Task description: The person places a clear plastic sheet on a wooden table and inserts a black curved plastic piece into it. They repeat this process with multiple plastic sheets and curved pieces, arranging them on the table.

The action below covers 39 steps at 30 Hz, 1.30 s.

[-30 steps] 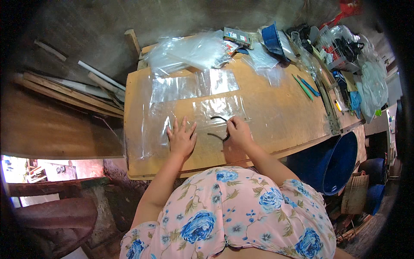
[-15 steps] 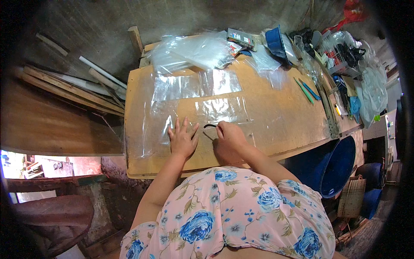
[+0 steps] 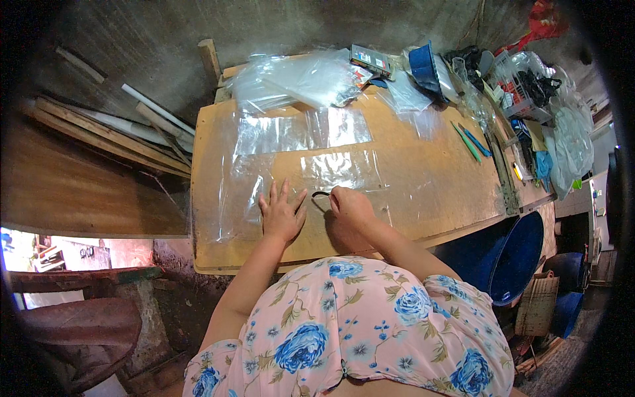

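Clear plastic sheets or bags lie flat on the yellow-brown wooden table (image 3: 443, 185). My left hand (image 3: 282, 215) rests with fingers spread over the edge of a clear plastic sheet (image 3: 246, 182). To its right, my right hand (image 3: 350, 209) is closed round a thin, black, curved piece (image 3: 320, 194); its tip points left, toward my left hand, and the rest is hidden in my grip. Just beyond my right hand lies another shiny clear piece (image 3: 338, 165), and farther back a wider one (image 3: 337, 127).
At the back edge sit a pile of clear plastic bags (image 3: 291, 79), a small box (image 3: 370, 60) and a dark blue container (image 3: 423, 66). Green pliers (image 3: 467, 142) and a blue tool (image 3: 476, 140) lie at right. A blue barrel (image 3: 519, 258) stands below the table's right front edge.
My right hand has edged very slightly left with the black curved piece. My left hand stays flat in the same place.
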### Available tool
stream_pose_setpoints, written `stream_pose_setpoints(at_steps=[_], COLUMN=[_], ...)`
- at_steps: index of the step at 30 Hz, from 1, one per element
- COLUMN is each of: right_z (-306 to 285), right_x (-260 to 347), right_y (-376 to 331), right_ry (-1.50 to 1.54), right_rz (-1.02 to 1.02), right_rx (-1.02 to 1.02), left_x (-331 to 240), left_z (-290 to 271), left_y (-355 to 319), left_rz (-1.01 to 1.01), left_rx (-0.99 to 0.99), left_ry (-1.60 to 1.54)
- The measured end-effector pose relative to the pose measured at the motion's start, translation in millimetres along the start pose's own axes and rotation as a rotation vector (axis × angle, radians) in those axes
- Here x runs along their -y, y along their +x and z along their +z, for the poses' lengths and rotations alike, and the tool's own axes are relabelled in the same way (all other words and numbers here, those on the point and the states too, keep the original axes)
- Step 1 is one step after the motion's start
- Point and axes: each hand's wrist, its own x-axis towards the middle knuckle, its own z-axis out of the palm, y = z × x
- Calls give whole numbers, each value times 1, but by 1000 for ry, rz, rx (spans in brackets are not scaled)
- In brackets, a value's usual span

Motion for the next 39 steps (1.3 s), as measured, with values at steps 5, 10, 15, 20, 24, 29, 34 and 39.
stream_pose_setpoints(at_steps=[5,10,15,20,24,29,34,39], right_z=[2,3,5,-13,-51,-97,-175,-221], right_x=[2,2,0,-5,-29,-131,-187,-294], right_y=[0,0,0,-3,-11,-52,-119,-185], right_ry=[-2,-18,-21,99,640,704,950,239], right_rz=[-7,-36,-45,20,197,293,585,689], right_rx=[-4,-1,-44,-154,-500,-799,-1128,-1320], left_x=[-1,0,-1,0,-4,-21,-35,-115], left_z=[-2,0,-1,5,-2,-14,-12,9], left_y=[0,-1,0,0,-3,0,4,-1], left_rz=[-4,-3,-3,5,89,189,196,392], left_rx=[6,0,1,-50,-88,-27,-45,-5], left_ry=[-6,-13,-13,-32,-24,3,1,-24])
